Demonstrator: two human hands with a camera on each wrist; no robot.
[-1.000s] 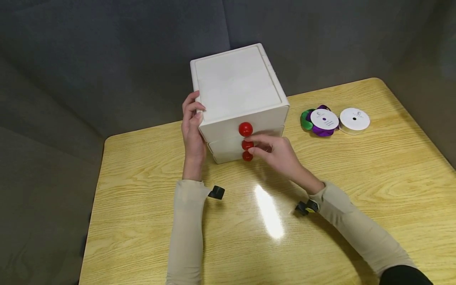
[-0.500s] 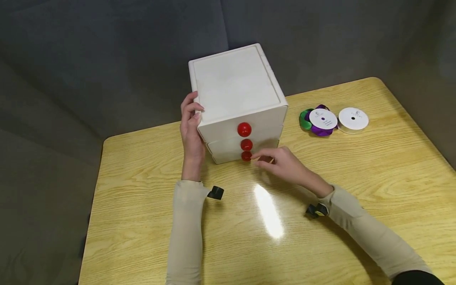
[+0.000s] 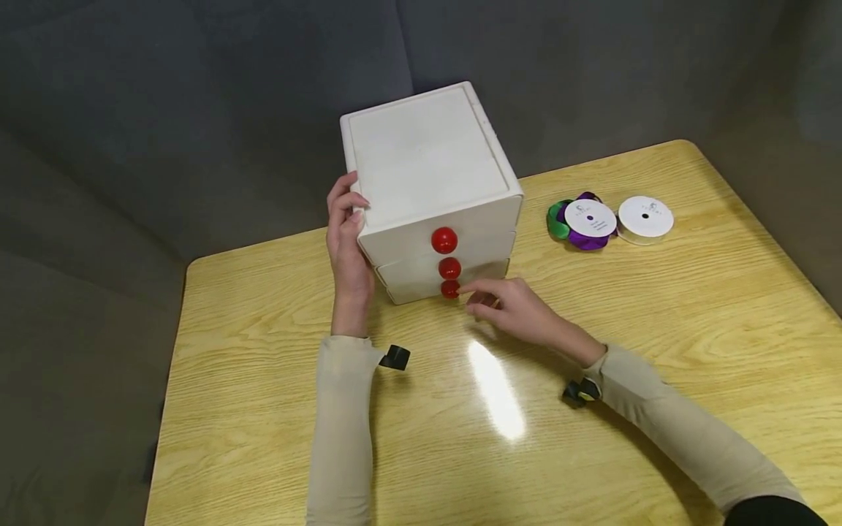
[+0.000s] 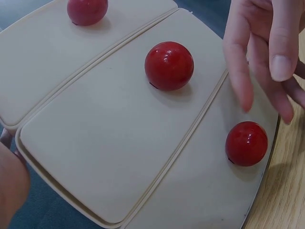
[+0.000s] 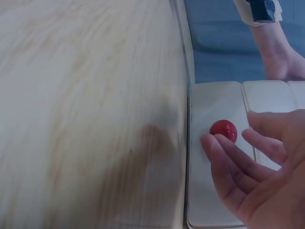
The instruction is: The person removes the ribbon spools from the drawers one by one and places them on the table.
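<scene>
On the wood-grain counter (image 3: 697, 292) we see a printed white ribbon spool (image 3: 590, 218), purple ribbon (image 3: 588, 242) and green ribbon (image 3: 558, 221) bunched at its edge, and a second spool (image 3: 647, 217) just beside it. Behind, we see dark fabric panels (image 3: 263, 124).

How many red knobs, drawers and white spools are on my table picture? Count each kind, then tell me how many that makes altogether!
Red knobs: 3
Drawers: 3
White spools: 2
Total: 8
</scene>
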